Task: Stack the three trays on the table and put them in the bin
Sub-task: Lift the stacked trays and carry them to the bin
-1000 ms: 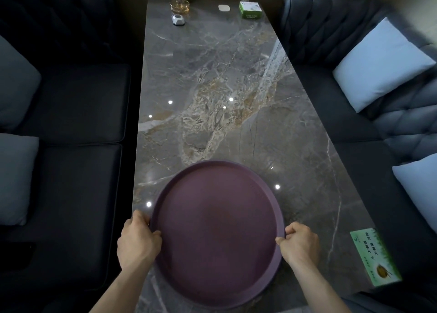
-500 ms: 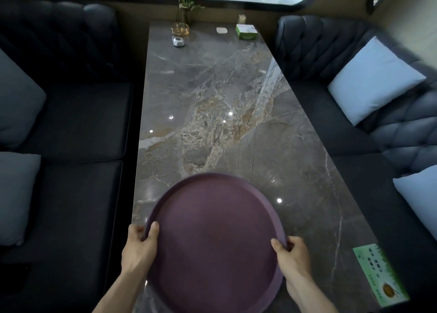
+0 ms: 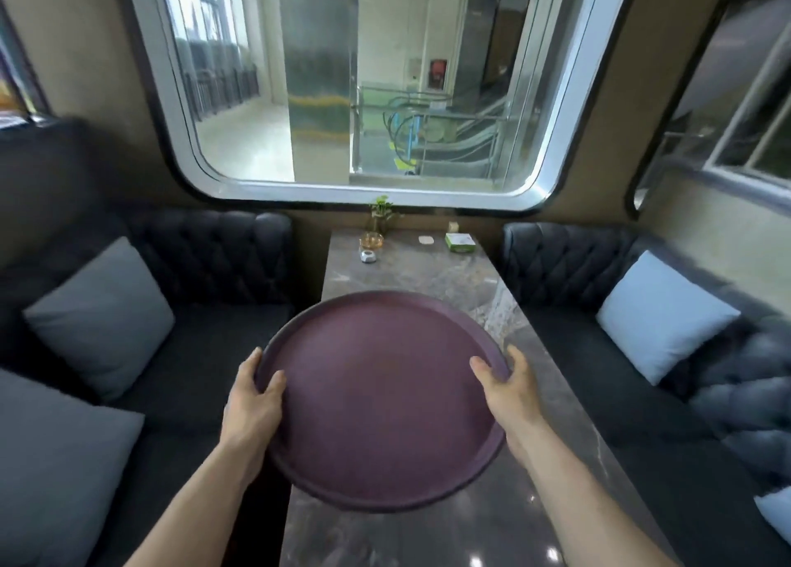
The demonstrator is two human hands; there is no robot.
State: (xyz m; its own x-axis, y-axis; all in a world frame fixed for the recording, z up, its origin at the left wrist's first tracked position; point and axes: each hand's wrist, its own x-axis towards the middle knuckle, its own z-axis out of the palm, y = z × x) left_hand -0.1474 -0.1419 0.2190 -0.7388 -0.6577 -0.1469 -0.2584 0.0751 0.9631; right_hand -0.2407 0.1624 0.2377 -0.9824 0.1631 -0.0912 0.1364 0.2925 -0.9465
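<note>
A round purple tray (image 3: 385, 399) is held above the near part of a grey marble table (image 3: 432, 275), tilted so its inner face is towards the camera. Whether more than one tray is in the grip cannot be told; only one surface shows. The left hand (image 3: 252, 399) is closed on the tray's left rim, thumb over the inner face, fingers wrapped behind the edge. The right hand (image 3: 505, 389) is closed on the right rim in like manner. At the table's far end stand a small potted plant (image 3: 381, 215), a green box (image 3: 459, 242) and a small grey object (image 3: 368, 256). Dark tufted sofas (image 3: 214, 254) with grey cushions (image 3: 102, 314) flank the table on both sides. A large rounded window (image 3: 351, 82) sits behind.
</note>
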